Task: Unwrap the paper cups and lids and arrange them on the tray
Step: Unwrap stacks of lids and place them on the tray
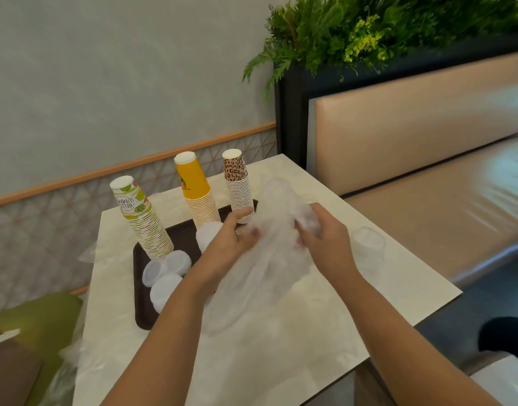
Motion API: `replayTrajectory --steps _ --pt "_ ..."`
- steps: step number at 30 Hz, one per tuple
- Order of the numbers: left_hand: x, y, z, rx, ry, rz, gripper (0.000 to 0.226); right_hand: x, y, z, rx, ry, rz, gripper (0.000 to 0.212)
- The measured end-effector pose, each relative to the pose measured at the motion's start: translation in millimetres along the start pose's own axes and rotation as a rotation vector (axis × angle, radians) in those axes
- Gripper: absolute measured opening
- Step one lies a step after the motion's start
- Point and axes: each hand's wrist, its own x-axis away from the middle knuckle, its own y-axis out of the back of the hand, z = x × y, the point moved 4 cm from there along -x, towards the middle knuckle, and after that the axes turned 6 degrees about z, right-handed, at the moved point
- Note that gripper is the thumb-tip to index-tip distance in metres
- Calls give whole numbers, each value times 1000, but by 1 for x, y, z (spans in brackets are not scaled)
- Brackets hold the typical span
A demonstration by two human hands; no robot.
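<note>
Three upside-down stacks of paper cups stand on a dark brown tray: a lime-print stack, a yellow stack and a leopard-print stack. Stacks of white lids lie on the tray's near part, and another white lid stack sits behind my left hand. Both hands hold a blurred clear plastic wrapper over the table. My left hand grips its left side; my right hand grips its upper right part.
The white marble-look table carries a clear plastic piece at the right and loose wrap at its left edge. A beige bench and a planter stand beyond. A green seat is at the left.
</note>
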Motion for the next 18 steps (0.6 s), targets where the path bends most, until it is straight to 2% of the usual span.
replayTrajectory --steps 2,3,5,6,8,11,15,16,18 --pt "6 -2 15 -322 57 81 49 -2 6 -7 -34 -51 -42 10" --pt "8 1 23 -377 88 87 39 -4 8 -10 -46 -75 -37 10" --pt "8 11 33 -305 138 -3 15 -7 14 -20 -56 -121 -8 18" --pt "7 22 38 -249 163 -57 11 -8 18 -25 -76 -151 6 20" --pt "8 42 44 -213 220 -112 16 -9 27 -39 -146 -223 33 18" --pt "9 70 60 -426 332 -174 17 -3 37 -61 -202 -309 71 17" --pt "9 77 68 -502 366 -281 12 13 33 -84 -212 -368 187 22" --pt "8 75 67 -560 376 -307 10 17 30 -89 -196 -366 228 26" --pt "3 67 67 -756 410 -357 23 24 23 -102 -133 -372 308 43"
